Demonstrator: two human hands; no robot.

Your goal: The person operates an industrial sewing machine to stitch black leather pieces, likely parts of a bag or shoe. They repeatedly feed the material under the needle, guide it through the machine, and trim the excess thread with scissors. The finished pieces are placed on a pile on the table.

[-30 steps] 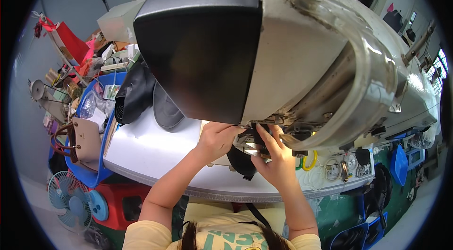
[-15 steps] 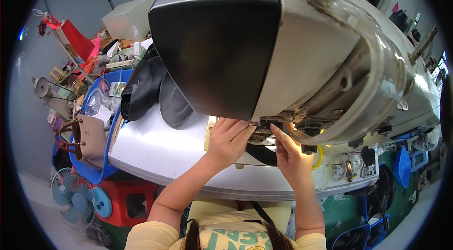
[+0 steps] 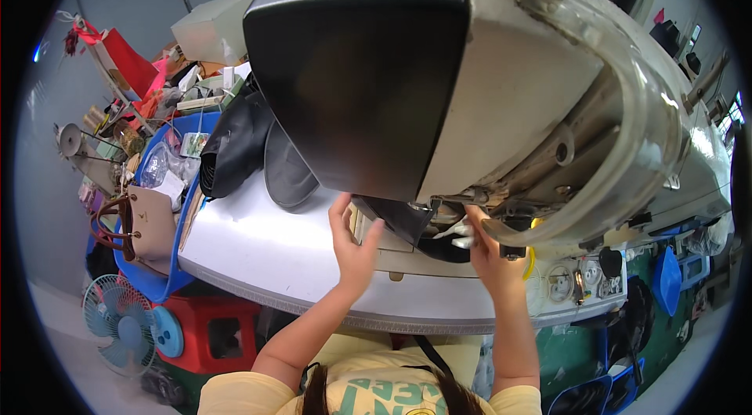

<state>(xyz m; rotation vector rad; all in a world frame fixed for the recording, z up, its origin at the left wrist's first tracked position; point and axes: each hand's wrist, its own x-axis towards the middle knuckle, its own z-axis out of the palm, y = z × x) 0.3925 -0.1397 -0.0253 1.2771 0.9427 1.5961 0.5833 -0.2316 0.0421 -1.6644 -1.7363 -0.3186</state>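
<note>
A large industrial sewing machine with a black end cover [image 3: 356, 94] and a beige body [image 3: 509, 78] fills the upper middle. Beneath its head lies a smooth black piece, perhaps leather [image 3: 401, 219], with a curved black part [image 3: 445, 249] beside it. My left hand [image 3: 354, 252] is at the piece's left edge, thumb and fingers spread, gripping nothing. My right hand [image 3: 493, 260] reaches under the machine by the needle area, one finger stretched upward. The machine hides its other fingertips, and a bright, smeared patch beside them is unclear.
On the white table [image 3: 235, 247] several black pieces [image 3: 290, 168] lie left of the machine. A blue bin [image 3: 157, 280], a pink-beige handbag [image 3: 153, 227], a red stool [image 3: 211, 337] and a fan [image 3: 125, 329] stand farther left. Small parts [image 3: 583, 278] lie at the table's right end.
My left hand has let go near the needle area, moved left and spread its fingers. More of the black piece shows. My right hand has shifted slightly right and down.
</note>
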